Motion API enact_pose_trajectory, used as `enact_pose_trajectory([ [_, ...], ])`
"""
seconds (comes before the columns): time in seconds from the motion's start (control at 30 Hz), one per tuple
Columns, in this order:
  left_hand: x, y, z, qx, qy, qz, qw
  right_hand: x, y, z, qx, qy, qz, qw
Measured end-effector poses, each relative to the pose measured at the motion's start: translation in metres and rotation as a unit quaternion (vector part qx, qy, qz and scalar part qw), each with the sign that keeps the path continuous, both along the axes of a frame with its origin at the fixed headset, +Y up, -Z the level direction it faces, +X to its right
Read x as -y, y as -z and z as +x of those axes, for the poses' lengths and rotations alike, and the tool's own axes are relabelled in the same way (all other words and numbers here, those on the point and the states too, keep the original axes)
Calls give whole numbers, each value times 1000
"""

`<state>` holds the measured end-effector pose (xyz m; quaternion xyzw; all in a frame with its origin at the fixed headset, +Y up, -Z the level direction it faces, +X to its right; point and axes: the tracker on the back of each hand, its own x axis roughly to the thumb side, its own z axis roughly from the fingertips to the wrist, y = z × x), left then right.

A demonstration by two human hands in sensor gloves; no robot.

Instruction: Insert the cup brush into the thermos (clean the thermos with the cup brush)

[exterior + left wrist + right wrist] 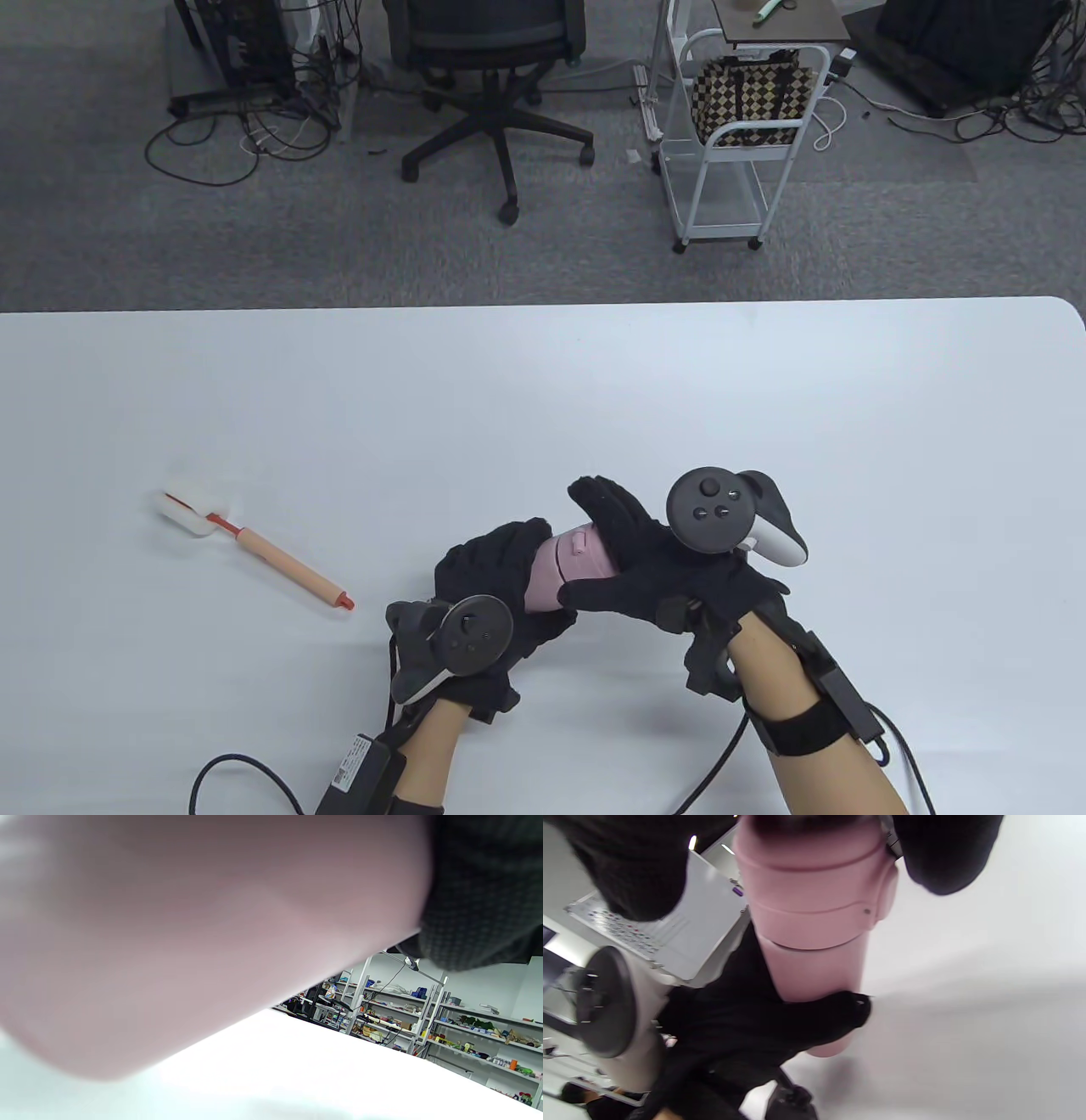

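Note:
A pink thermos with its pink lid on is held between both hands near the table's front middle. My left hand grips its lower body; the body fills the left wrist view as a pink blur. My right hand wraps over the lid end, seen in the right wrist view with my gloved fingers around it. The cup brush, with a white sponge head, tan handle and red tip, lies on the white table to the left, apart from both hands.
The table's far edge runs across the middle of the table view. Beyond it stand an office chair and a white cart on the grey carpet. Glove cables trail off the front edge.

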<state>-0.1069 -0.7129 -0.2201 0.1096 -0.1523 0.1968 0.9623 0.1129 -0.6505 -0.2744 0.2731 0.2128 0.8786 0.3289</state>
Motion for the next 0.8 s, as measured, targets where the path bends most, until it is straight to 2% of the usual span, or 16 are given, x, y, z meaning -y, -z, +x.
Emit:
enact_pose_trajectory([
  [0.17,0,0,1,-1,28,12,1000,4,1,2,57,-31,-9,998],
  [0.27,-1,-1,4,2,36,16,999,7,3,3,70,-42,-31,996],
  [0.33,0,-1,5,4,43,14,999,6,3,1,51,-38,-35,997],
  [0.5,3,4,-1,-3,21,3,1000,-3,-1,-6,-12,-24,35,999],
  [0.53,4,6,-5,-7,5,-5,1000,-7,-3,-8,-22,-24,73,997],
  [0.63,6,8,-15,-19,-35,-21,999,-13,-6,-8,-28,-9,137,990],
  [0.67,6,9,-19,-23,-53,-22,998,-16,-7,-6,-7,0,151,989],
  [0.8,4,10,-27,-50,-91,-20,994,-18,-1,15,84,-2,134,987],
])
